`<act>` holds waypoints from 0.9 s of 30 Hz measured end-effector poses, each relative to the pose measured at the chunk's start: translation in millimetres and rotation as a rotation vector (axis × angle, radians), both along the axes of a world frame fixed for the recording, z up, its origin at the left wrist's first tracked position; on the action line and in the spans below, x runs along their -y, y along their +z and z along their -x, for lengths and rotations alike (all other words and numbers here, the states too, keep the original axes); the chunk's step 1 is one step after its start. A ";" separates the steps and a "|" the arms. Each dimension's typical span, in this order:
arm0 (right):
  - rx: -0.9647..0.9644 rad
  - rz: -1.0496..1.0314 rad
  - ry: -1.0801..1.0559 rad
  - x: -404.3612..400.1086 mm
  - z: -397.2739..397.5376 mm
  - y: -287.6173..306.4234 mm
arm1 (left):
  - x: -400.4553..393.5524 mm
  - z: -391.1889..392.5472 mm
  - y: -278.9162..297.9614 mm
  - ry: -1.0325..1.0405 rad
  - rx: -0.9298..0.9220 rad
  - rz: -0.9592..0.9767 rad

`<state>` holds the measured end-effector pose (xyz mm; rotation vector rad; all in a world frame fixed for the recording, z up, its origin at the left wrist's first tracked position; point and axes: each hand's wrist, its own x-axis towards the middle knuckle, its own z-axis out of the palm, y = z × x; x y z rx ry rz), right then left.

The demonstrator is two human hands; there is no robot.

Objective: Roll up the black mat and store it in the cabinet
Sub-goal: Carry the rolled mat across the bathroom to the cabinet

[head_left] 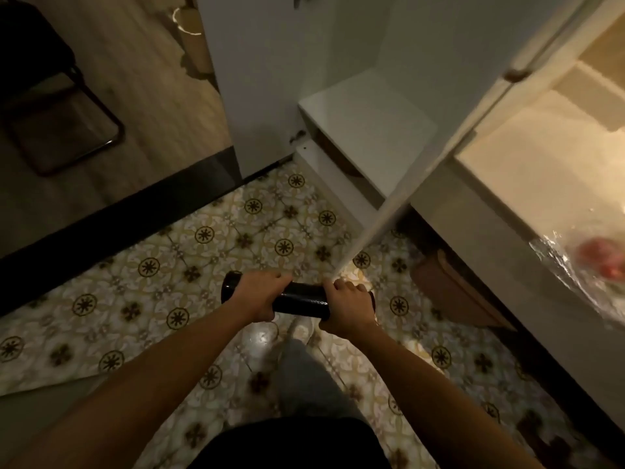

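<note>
The black mat (pixel 302 301) is rolled into a tight tube and held level above the patterned floor, in front of me. My left hand (pixel 258 294) grips its left part, with the roll's end sticking out past the fingers. My right hand (pixel 348 304) grips its right part. Beyond the roll stands the white cabinet (pixel 368 120), open, with a bare white shelf inside. Its door (pixel 449 137) swings out towards me, and the lower corner hangs just above my right hand.
A black folding chair (pixel 57 106) stands on the wooden floor at the left, past a dark threshold strip (pixel 111 214). A white counter (pixel 541 184) with a plastic-wrapped red item (pixel 598 262) runs along the right. Patterned floor tiles (pixel 189 265) lie below the roll.
</note>
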<state>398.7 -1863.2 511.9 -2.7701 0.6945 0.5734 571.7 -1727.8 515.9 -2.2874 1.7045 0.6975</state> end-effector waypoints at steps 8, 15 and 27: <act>-0.033 -0.030 0.019 81.9 -126.5 -1.2 | 79.7 -129.4 -10.6 0.020 -0.020 0.041; 0.020 -0.039 -0.043 130.9 -230.7 -25.0 | 147.0 -243.7 -26.6 -0.029 -0.013 -0.014; 0.074 0.015 -0.381 238.0 -381.7 -121.9 | 320.0 -430.3 -116.5 -0.397 -0.042 0.034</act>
